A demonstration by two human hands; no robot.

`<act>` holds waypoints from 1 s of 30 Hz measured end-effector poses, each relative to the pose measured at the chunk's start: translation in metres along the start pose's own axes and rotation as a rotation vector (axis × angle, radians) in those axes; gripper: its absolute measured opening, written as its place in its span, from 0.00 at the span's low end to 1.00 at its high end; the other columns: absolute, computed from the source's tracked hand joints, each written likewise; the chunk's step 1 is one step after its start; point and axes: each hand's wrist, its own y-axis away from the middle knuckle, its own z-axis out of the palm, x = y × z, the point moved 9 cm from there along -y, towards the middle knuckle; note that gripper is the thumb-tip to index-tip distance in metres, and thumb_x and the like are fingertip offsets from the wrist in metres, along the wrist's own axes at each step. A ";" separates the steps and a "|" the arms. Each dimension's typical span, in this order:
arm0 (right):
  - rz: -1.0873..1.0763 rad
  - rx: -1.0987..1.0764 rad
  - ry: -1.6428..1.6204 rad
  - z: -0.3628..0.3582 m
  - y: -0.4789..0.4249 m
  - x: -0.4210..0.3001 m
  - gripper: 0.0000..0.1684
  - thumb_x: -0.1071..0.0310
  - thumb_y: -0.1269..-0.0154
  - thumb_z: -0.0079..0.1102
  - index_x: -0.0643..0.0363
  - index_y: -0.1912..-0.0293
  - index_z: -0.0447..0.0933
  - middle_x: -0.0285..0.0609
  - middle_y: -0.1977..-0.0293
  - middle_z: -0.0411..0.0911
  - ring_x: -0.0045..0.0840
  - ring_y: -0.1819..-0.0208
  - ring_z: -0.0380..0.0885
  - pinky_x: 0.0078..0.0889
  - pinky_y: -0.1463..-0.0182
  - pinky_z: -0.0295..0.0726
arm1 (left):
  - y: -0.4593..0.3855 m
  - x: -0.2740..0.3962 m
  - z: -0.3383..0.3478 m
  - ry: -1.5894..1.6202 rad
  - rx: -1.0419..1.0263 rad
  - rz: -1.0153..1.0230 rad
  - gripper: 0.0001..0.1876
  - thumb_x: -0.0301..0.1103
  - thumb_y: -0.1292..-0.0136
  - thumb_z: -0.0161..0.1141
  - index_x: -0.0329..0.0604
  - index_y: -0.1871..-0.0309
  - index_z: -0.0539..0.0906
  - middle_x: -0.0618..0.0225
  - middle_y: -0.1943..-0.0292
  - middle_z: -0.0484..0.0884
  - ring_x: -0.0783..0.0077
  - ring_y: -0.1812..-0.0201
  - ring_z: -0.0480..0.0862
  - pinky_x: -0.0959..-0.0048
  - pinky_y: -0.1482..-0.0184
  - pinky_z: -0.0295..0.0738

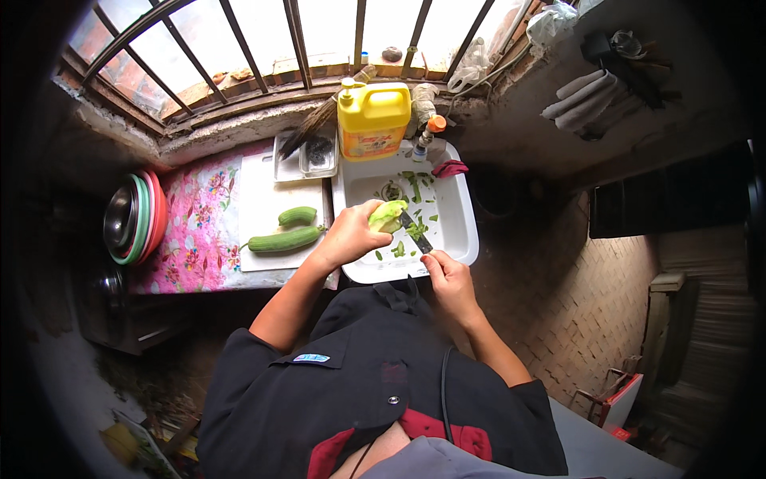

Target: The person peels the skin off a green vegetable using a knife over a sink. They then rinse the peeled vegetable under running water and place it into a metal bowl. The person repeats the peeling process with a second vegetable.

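Note:
Over a white sink [464,230], my left hand [350,235] grips a pale green, peeled vegetable [388,217], its palm hiding part of it. A dark-bladed knife [419,235] is in my right hand [450,280], with its tip against or very close to the vegetable. Bits of green peel cling to the blade. More peel scraps [413,182] lie scattered in the basin and around the drain [392,191]. To the left, a long green gourd [284,239] and a shorter green piece [297,216] rest on a white cutting board [254,206].
Behind the sink stand a yellow jug [374,117] and a tap with an orange top [436,124]. A red cloth [450,169] hangs over the sink's rim. Nested basins [157,215] sit at the left on a floral tablecloth [203,239]. A brush [311,127] leans above a tray [285,169].

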 end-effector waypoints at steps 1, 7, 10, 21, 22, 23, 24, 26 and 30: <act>0.036 -0.039 -0.140 0.001 -0.002 0.008 0.11 0.61 0.29 0.59 0.58 0.62 0.81 0.50 0.78 0.78 0.38 0.77 0.80 0.38 0.70 0.74 | -0.002 -0.005 0.005 0.076 -0.113 -0.082 0.26 0.31 0.49 0.69 0.35 0.44 0.80 0.58 0.65 0.86 0.69 0.67 0.84 0.72 0.60 0.80; -0.199 -0.124 0.346 -0.047 -0.006 -0.043 0.10 0.59 0.30 0.60 0.54 0.65 0.81 0.49 0.77 0.78 0.44 0.75 0.80 0.39 0.72 0.75 | -0.003 -0.019 0.005 0.366 -0.477 -0.295 0.26 0.27 0.47 0.73 0.35 0.42 0.80 0.74 0.66 0.82 0.84 0.69 0.78 0.81 0.69 0.73; -0.226 -0.160 0.415 -0.047 -0.004 -0.049 0.12 0.56 0.30 0.59 0.52 0.65 0.81 0.47 0.78 0.79 0.44 0.72 0.82 0.43 0.70 0.76 | -0.004 -0.017 0.003 0.297 -0.486 -0.183 0.22 0.31 0.46 0.73 0.37 0.48 0.82 0.73 0.73 0.82 0.84 0.76 0.76 0.80 0.73 0.73; -0.093 -0.044 0.281 -0.033 0.000 -0.046 0.12 0.56 0.29 0.58 0.52 0.63 0.80 0.48 0.78 0.79 0.47 0.71 0.81 0.45 0.69 0.76 | 0.002 -0.005 -0.001 0.314 -0.275 -0.167 0.29 0.30 0.48 0.72 0.36 0.40 0.79 0.71 0.66 0.84 0.84 0.71 0.79 0.80 0.69 0.75; -0.133 0.006 0.333 -0.032 0.003 -0.054 0.12 0.56 0.29 0.58 0.53 0.64 0.78 0.48 0.77 0.80 0.48 0.71 0.81 0.47 0.70 0.75 | 0.002 -0.007 -0.002 0.330 -0.236 -0.154 0.28 0.30 0.48 0.72 0.36 0.41 0.80 0.71 0.67 0.84 0.84 0.71 0.79 0.80 0.69 0.75; -0.128 0.028 0.341 -0.029 0.004 -0.056 0.12 0.56 0.28 0.58 0.53 0.64 0.78 0.47 0.77 0.80 0.48 0.72 0.80 0.48 0.70 0.75 | 0.002 -0.007 -0.003 0.347 -0.196 -0.141 0.27 0.31 0.48 0.71 0.36 0.42 0.81 0.71 0.67 0.83 0.84 0.71 0.78 0.80 0.69 0.76; -0.121 0.049 0.351 -0.027 0.006 -0.057 0.12 0.56 0.28 0.58 0.53 0.65 0.77 0.47 0.76 0.80 0.49 0.72 0.80 0.48 0.70 0.75 | 0.004 -0.006 -0.003 0.329 -0.188 -0.170 0.28 0.31 0.48 0.70 0.37 0.41 0.80 0.65 0.66 0.86 0.76 0.68 0.83 0.75 0.64 0.79; -0.072 0.051 0.325 -0.023 0.007 -0.056 0.11 0.58 0.28 0.58 0.54 0.64 0.78 0.48 0.75 0.80 0.47 0.72 0.81 0.47 0.70 0.75 | 0.005 -0.001 -0.011 0.140 0.002 0.016 0.30 0.29 0.48 0.69 0.37 0.39 0.78 0.64 0.62 0.86 0.75 0.63 0.84 0.74 0.57 0.79; 0.132 -0.128 -0.121 -0.005 0.001 -0.021 0.11 0.58 0.28 0.59 0.55 0.59 0.81 0.50 0.75 0.80 0.45 0.71 0.81 0.42 0.68 0.74 | 0.010 0.025 -0.013 -0.048 0.094 0.170 0.31 0.30 0.50 0.68 0.37 0.39 0.77 0.55 0.56 0.86 0.67 0.56 0.86 0.71 0.48 0.78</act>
